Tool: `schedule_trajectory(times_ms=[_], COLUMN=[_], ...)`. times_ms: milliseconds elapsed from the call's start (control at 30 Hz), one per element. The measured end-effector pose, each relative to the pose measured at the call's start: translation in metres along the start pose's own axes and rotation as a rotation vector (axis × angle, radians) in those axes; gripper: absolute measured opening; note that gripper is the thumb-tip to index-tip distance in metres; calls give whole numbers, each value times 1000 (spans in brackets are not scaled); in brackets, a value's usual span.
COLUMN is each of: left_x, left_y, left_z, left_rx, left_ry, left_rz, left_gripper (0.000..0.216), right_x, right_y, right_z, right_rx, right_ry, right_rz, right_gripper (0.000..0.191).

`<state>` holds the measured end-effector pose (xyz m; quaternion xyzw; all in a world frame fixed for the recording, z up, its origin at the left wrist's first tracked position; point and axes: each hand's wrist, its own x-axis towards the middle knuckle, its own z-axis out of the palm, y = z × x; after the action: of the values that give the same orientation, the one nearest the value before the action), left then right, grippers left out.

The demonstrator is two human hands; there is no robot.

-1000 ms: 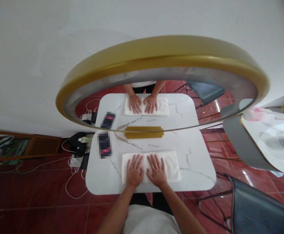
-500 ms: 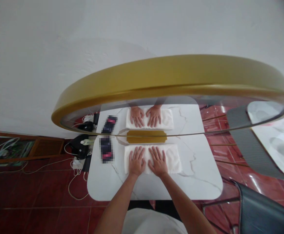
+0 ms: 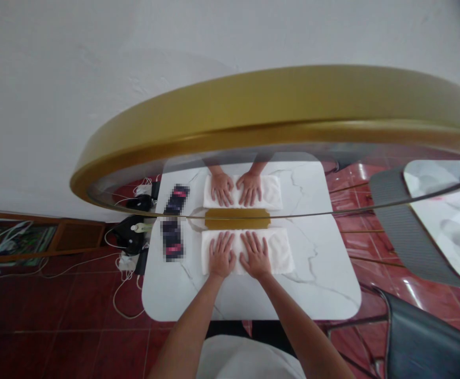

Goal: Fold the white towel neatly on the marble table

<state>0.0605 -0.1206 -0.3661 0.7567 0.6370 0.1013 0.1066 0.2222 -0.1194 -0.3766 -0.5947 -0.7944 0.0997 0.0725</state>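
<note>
A folded white towel [image 3: 283,252] lies on a white marble-patterned table [image 3: 325,289], just in front of a gold mirror base [image 3: 237,218]. My left hand [image 3: 221,255] and my right hand [image 3: 256,254] rest flat on the towel side by side, fingers stretched out toward the mirror. Neither hand holds anything. A round gold-framed mirror [image 3: 277,105] stands at the table's far edge and reflects the hands and towel.
A dark blurred object [image 3: 172,239] lies on the table left of the towel. Cables, a white bottle [image 3: 141,228] and black gear sit on the red tiled floor at left. A dark chair [image 3: 423,342] stands at lower right.
The towel and both hands have slid away from me toward the mirror base; the view has shifted so the mirror looms larger. The hands stay flat on the towel.
</note>
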Motion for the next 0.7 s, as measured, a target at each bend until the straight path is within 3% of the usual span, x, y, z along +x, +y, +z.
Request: schedule_trajectory(times_ms=[700], left_x=[-15], left_y=[3], left_z=[0], left_rx=[0], left_ry=[40], left_rz=[10], left_gripper=[59], right_x=[-17], right_y=[-6], right_z=[3], right_rx=[-37], right_ry=[57], right_rz=[19], right_gripper=[72])
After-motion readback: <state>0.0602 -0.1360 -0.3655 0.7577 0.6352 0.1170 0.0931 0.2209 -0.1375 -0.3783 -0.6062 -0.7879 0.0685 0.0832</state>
